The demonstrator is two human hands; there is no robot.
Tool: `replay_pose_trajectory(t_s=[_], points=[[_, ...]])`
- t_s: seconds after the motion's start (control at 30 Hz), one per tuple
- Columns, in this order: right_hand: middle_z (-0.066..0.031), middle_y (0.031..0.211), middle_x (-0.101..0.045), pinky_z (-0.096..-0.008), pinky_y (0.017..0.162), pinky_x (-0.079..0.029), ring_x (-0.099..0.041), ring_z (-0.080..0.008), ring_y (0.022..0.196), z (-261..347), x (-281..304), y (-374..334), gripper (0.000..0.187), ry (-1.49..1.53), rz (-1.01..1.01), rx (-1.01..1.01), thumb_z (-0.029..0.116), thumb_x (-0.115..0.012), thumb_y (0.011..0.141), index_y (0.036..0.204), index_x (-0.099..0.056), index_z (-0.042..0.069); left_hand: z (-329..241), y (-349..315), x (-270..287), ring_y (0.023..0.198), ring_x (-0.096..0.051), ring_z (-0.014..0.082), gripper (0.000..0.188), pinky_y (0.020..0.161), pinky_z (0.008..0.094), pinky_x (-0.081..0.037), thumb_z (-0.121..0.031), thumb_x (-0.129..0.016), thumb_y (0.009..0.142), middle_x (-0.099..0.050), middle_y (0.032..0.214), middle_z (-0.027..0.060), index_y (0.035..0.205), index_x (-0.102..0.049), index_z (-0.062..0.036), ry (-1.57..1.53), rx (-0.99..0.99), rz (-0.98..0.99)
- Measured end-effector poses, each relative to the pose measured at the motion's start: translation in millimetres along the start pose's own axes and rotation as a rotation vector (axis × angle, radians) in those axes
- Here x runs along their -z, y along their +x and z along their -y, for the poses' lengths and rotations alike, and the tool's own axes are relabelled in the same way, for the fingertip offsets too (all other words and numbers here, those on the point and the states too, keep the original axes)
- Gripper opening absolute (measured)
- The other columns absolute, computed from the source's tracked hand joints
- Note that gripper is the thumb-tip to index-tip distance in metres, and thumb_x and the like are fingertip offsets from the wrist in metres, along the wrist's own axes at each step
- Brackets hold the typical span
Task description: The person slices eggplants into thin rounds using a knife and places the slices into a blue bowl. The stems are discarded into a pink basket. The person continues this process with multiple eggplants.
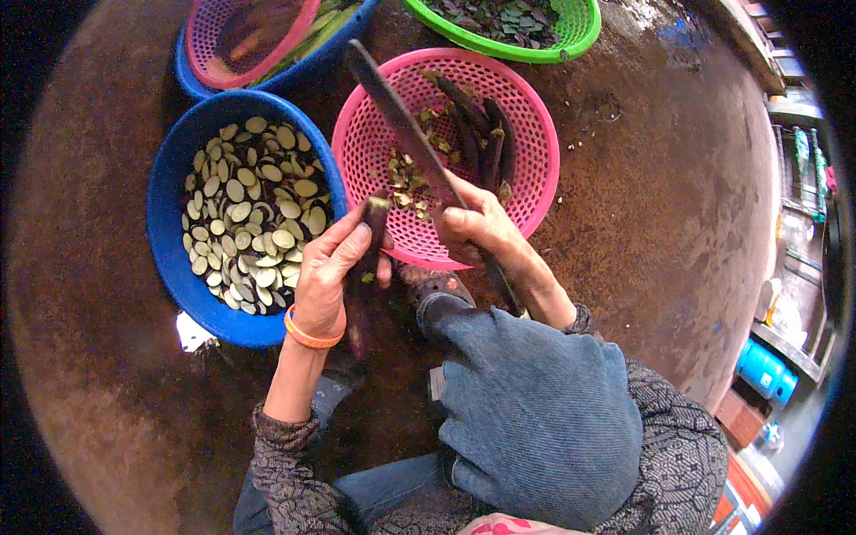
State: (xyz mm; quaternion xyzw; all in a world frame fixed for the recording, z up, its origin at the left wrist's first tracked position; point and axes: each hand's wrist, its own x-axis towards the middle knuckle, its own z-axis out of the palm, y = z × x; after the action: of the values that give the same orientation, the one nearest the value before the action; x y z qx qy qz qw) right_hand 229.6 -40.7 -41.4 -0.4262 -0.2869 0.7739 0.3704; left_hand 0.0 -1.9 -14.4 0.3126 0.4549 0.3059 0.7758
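Note:
My left hand (323,272), with an orange band at the wrist, is closed around a dark purple eggplant (364,272). Its pale green cut end points up and away from me. A long dark-bladed knife (399,120) is gripped in my right hand (489,230), its blade slanting up to the left over a pink perforated basket (539,152). Several whole eggplants (492,147) and small green trimmings (410,183) lie in that basket. Left of my hands stands a blue basin (163,227) holding many pale eggplant slices (245,214) with dark skin.
At the far left, a smaller pink basket (198,45) sits in a blue tub (187,76) with long green stalks. A bright green basket (584,36) of dark leaves is at the far side. A blue cylinder (765,370) and shelving stand at the right edge. Brown floor (660,205) surrounds everything.

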Motion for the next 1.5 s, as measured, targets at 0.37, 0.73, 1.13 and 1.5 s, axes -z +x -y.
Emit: replay_pose_trajectory(t_s=[0.37,0.73,1.13,1.5], points=[[-0.0150,0.170,-0.014,-0.0419,0.125,-0.020,-0.026,-0.0255,0.152,-13,-19,14,0.114,0.004,0.235,0.317,0.053,-0.078,0.085,0.164,-0.011,0.007,8,15,18,0.071,-0.065,0.0159,0.035,0.060,0.0305,-0.054,-0.036,-0.049,0.108,-0.069,0.096,0.0099,0.126,-0.058,-0.0081,-0.239,0.104,0.194],[0.0034,0.093,-0.058,-0.0202,0.058,-0.037,-0.049,-0.0045,0.071,-8,-3,8,0.069,0.102,0.082,0.230,0.043,-0.065,0.098,0.151,-0.040,0.005,-7,-24,41,0.096,-0.066,0.0243,0.050,0.090,0.0421,-0.055,-0.022,-0.044,0.107,-0.063,0.118,0.0105,0.154,-0.037,-0.0038,-0.357,0.047,0.133],[-0.0165,0.155,-0.045,-0.0366,0.119,-0.029,-0.041,-0.0219,0.143,19,-48,47,0.084,-0.334,0.091,0.360,0.033,-0.072,0.093,0.157,-0.032,-0.003,-76,-131,84,0.083,-0.062,0.0118,0.045,0.056,0.0287,-0.055,-0.032,-0.050,0.108,-0.062,0.104,0.0033,0.149,-0.045,-0.0144,-0.229,0.154,-0.191],[-0.0349,0.138,-0.054,-0.0411,0.111,-0.042,-0.058,-0.0404,0.127,7,-136,82,0.131,-0.555,0.569,0.359,0.062,-0.082,0.075,0.160,-0.009,-0.007,-40,-118,94,0.075,-0.060,0.0120,0.047,0.056,0.0271,-0.051,-0.045,-0.057,0.103,-0.062,0.099,0.0028,0.135,-0.053,-0.0105,-0.215,-0.079,-0.337]])
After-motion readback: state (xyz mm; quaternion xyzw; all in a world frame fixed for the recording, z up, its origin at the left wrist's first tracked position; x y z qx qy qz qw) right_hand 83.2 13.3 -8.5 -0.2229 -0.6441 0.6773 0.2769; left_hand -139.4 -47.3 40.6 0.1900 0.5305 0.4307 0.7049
